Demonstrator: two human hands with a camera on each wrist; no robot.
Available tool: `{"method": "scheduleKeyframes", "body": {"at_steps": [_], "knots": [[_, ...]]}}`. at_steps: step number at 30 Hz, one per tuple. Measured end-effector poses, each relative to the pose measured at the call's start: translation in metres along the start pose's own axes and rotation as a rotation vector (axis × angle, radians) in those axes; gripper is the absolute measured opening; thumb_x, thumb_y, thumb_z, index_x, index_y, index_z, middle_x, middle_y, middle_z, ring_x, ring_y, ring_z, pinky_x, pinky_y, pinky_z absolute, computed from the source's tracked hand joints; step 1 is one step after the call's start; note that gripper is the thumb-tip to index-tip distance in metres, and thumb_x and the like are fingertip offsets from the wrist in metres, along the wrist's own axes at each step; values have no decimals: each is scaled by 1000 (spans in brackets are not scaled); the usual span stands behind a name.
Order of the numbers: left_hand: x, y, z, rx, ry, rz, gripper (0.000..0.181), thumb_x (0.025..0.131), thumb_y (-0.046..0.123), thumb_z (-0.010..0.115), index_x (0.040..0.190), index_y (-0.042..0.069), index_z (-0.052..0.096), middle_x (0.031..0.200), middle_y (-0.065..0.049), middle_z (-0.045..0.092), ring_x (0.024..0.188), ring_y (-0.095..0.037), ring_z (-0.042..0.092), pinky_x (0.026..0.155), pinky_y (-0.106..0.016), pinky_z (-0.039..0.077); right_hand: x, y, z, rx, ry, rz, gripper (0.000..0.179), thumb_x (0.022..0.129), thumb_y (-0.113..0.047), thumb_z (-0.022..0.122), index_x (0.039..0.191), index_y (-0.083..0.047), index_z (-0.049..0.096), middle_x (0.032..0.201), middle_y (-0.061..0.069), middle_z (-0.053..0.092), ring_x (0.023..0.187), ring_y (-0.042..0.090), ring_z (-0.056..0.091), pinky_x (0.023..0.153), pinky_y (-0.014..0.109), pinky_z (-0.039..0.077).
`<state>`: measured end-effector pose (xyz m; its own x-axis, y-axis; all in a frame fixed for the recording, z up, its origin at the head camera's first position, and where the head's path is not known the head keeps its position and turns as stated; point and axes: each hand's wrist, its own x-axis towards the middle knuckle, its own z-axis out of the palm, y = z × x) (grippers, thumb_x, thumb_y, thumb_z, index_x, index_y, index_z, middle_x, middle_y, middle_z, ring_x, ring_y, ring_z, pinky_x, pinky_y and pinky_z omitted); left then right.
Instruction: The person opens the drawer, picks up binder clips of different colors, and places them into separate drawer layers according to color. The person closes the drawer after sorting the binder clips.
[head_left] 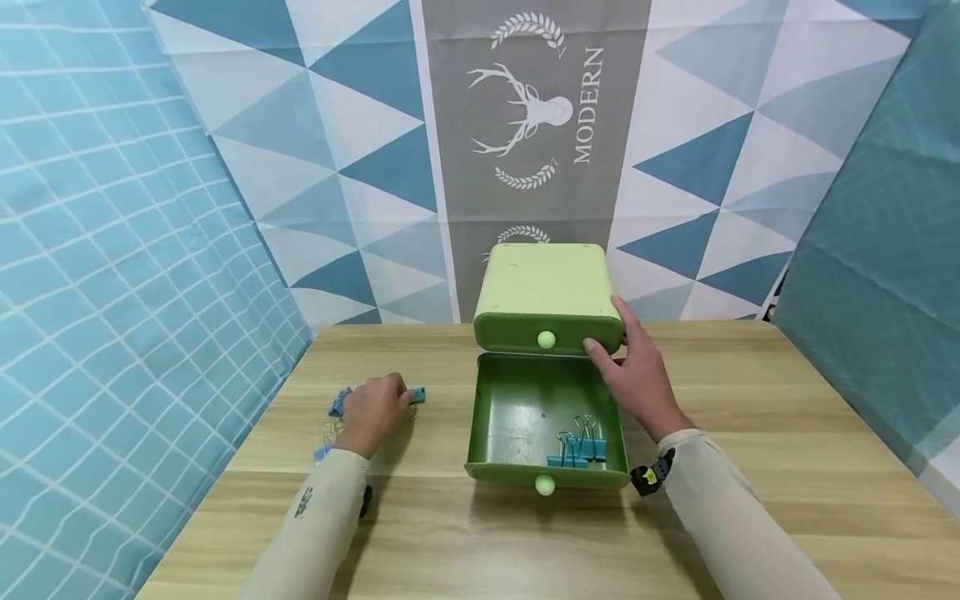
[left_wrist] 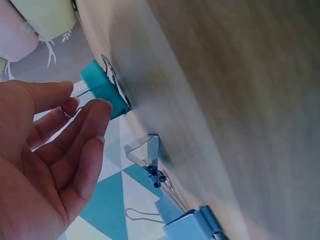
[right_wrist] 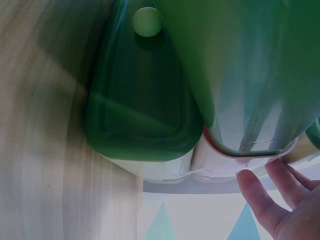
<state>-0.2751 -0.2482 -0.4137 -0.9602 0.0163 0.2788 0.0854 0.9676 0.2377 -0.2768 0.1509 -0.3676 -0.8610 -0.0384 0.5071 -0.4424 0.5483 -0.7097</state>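
Observation:
At the table's left side my left hand (head_left: 373,415) pinches the wire handle of a teal binder clip (left_wrist: 97,82) between thumb and fingers. The clip's body is close to the tabletop. Beside this hand lie a dark blue binder clip (head_left: 340,402) and a light blue binder clip (head_left: 322,452). My right hand (head_left: 641,379) is at the right corner of a small green drawer box (head_left: 551,279), thumb against the upper drawer front (head_left: 510,333) and fingers along the side. Below, the lower drawer (head_left: 517,408) is pulled out, with blue binder clips (head_left: 588,448) in its front right corner.
The wooden table (head_left: 765,433) runs up to a patterned curtain (head_left: 375,167) behind the box. A blue checked cloth (head_left: 112,275) hangs along the left, and another blue cloth (head_left: 885,250) at the right. The open drawer's round knob (head_left: 544,485) juts toward the front.

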Motion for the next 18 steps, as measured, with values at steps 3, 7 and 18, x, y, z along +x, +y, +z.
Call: {"method": "scheduleKeyframes", "body": {"at_steps": [3, 7, 18], "knots": [[-1, -1, 1, -36, -19, -22, 22, 98, 29, 66, 82, 13, 67, 65, 1, 59, 49, -16, 49, 44, -33, 37, -2, 2, -1, 2, 1, 2, 77, 98, -48, 60, 160, -41, 16, 145, 15, 46, 118, 35, 57, 76, 52, 56], [-3, -1, 3, -79, -36, -59, 26, 99, 30, 64, 77, 15, 62, 62, 2, 56, 50, -16, 49, 44, -33, 36, -4, 4, 0, 8, -5, 3, 77, 98, -47, 60, 160, -42, 15, 146, 14, 45, 119, 35, 56, 76, 52, 56], [-5, 5, -7, -120, 5, -74, 22, 97, 25, 62, 78, 15, 62, 64, 1, 58, 51, -17, 50, 46, -33, 38, -2, 2, -1, 12, -9, 9, 77, 98, -48, 60, 160, -42, 15, 144, 15, 47, 116, 34, 58, 76, 51, 57]]}}
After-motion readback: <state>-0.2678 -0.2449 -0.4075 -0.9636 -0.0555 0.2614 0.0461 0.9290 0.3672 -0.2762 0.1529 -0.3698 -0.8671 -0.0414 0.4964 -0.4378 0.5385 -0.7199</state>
